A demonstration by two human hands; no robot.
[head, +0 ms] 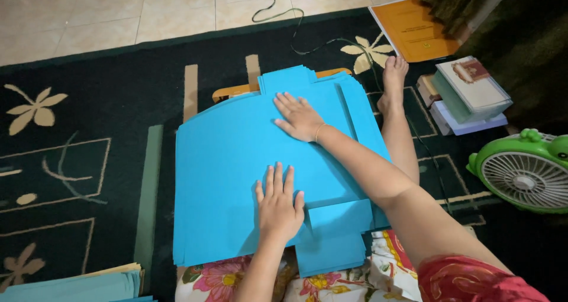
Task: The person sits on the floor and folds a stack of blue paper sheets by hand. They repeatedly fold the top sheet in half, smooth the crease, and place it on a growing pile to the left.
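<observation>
A stack of large blue cardboard sheets (231, 160) with flaps lies on a low wooden board (236, 91) over my lap. My left hand (279, 206) rests flat on the near part of the top sheet, fingers spread. Farther off, my right hand (300, 117) presses flat on the same sheet near its far edge, with a thin bracelet at the wrist. Neither hand holds anything. A small folded flap (331, 243) sticks out at the near right.
A dark patterned carpet (89, 130) covers the floor. My bare foot (391, 80) stretches out at right. Beyond it lie an orange folder (414, 30), stacked books (467, 95) and a green fan (523, 172). More blue sheets (71, 285) lie at bottom left. A cable (266, 9) runs across the tiles.
</observation>
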